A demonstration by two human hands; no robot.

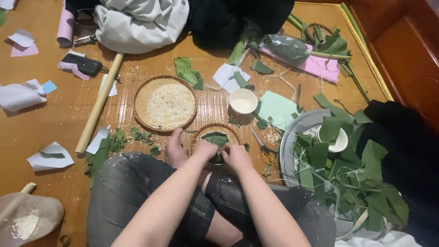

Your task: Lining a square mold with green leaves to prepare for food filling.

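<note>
A folded green leaf parcel (216, 138) sits in a small round woven basket (231, 130) on the mat, just past my crossed legs. My left hand (204, 149) and my right hand (236, 156) both press on the parcel's near edge, fingers curled around the leaf. A larger woven tray of white rice (165, 104) lies just beyond and to the left. My bare foot (174, 148) rests beside the left hand.
Scissors (263, 147) lie right of the basket. A metal basin (292, 132) with several cut green leaves sits at the right. A white cup (243, 100), a wooden stick (98, 106), paper scraps, leaf trimmings and heaped clothes surround the spot.
</note>
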